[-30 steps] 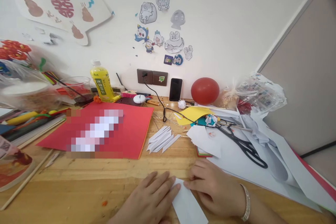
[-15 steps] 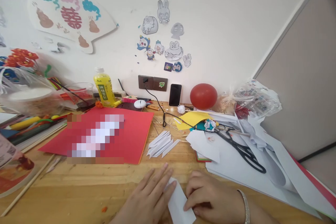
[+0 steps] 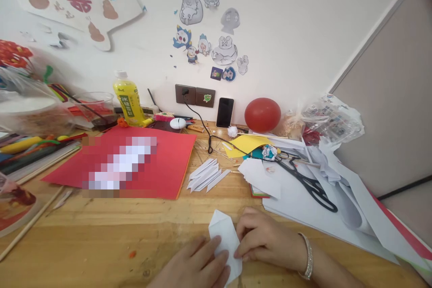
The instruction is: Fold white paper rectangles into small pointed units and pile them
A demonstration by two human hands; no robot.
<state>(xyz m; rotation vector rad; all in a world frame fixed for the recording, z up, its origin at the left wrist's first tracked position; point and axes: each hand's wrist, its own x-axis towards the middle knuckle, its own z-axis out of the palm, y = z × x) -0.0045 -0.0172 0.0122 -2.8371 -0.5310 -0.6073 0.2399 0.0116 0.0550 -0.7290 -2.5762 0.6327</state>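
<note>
A white sheet of paper, folded to a long strip with a pointed far end, lies on the wooden table at the bottom centre. The fingers of my left hand rest spread across its left and lower part; the thumb is hidden. At the paper's right edge, my right hand has its fingers bent and closed in a pinch on the edge. A bracelet circles the right wrist. Beyond my hands lies a small pile of folded white paper strips.
A red sheet lies at left, near a yellow drink bottle. Black-handled scissors rest on white paper sheets at right. A phone and a red balloon are by the wall. A wooden stick lies at left.
My left hand has slid down and back along the paper, uncovering its pointed far end. My right hand stays at the right edge. The camera view has tilted down a little.
</note>
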